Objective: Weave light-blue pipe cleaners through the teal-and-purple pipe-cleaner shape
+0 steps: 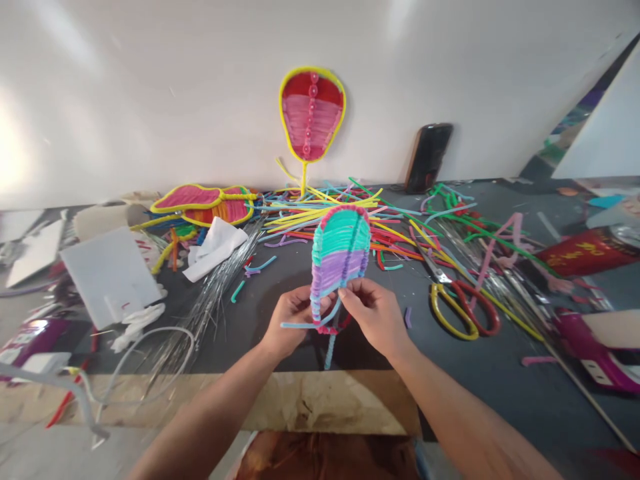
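Observation:
An oval pipe-cleaner panel [343,253] stands upright between my hands, banded teal, purple and light blue inside a fuzzy rim that is partly pink. My left hand [295,312] is closed on its lower left edge, with some fingers hidden behind it. At the lower right, my right hand [373,308] pinches a light-blue pipe cleaner [300,326] against the panel; one end of that strand sticks out to the left. A twisted blue stem [330,352] points down from the bottom. Just beyond lie many loose pipe cleaners [320,215] in mixed colours.
A yellow-rimmed pink and red paddle [313,113] leans on the white wall, near a phone [429,158]. Scissors [453,297] lie right, beside a red can [590,250] and a purple glue gun [585,343]. Left are white paper [111,277] and a looped cable [193,340].

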A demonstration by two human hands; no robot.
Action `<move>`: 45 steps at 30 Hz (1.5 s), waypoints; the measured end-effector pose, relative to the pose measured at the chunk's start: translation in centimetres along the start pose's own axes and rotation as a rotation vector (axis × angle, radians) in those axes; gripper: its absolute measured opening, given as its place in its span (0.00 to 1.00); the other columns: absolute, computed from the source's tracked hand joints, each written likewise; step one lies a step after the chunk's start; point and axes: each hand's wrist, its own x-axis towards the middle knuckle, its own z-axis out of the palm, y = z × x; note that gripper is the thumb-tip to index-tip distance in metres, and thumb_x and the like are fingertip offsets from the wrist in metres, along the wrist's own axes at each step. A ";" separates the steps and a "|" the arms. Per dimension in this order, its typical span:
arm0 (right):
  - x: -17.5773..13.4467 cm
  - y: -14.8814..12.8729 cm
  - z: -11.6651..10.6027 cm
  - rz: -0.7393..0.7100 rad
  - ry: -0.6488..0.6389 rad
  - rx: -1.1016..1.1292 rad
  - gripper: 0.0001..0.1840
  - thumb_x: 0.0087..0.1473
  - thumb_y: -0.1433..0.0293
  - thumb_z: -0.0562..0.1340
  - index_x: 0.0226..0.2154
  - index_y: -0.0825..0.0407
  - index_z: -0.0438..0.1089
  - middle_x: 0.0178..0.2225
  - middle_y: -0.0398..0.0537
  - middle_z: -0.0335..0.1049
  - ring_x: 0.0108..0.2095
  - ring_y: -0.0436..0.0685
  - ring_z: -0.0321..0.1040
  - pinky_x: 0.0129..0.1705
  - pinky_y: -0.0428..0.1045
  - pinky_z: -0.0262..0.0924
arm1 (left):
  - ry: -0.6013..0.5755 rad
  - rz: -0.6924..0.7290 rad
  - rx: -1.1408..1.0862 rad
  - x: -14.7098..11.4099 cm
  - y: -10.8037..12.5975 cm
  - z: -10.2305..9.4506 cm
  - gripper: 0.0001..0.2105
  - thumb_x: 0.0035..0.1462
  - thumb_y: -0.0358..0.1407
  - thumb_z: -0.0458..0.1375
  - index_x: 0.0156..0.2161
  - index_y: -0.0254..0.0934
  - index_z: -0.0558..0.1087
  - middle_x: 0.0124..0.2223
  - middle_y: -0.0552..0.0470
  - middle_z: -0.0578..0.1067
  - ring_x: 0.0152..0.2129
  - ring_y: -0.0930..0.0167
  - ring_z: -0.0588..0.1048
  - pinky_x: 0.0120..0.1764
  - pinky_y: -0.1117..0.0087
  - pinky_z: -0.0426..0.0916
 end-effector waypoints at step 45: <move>-1.2 0.3 0.3 -0.595 -0.193 -0.425 0.16 0.52 0.74 0.62 0.45 0.49 0.65 0.32 0.48 0.72 0.36 0.57 0.65 0.38 0.52 0.66 | 0.021 0.049 -0.066 0.8 2.0 -1.3 0.09 0.45 0.36 0.66 0.28 0.32 0.74 0.26 0.52 0.73 0.25 0.72 0.71 0.30 0.71 0.67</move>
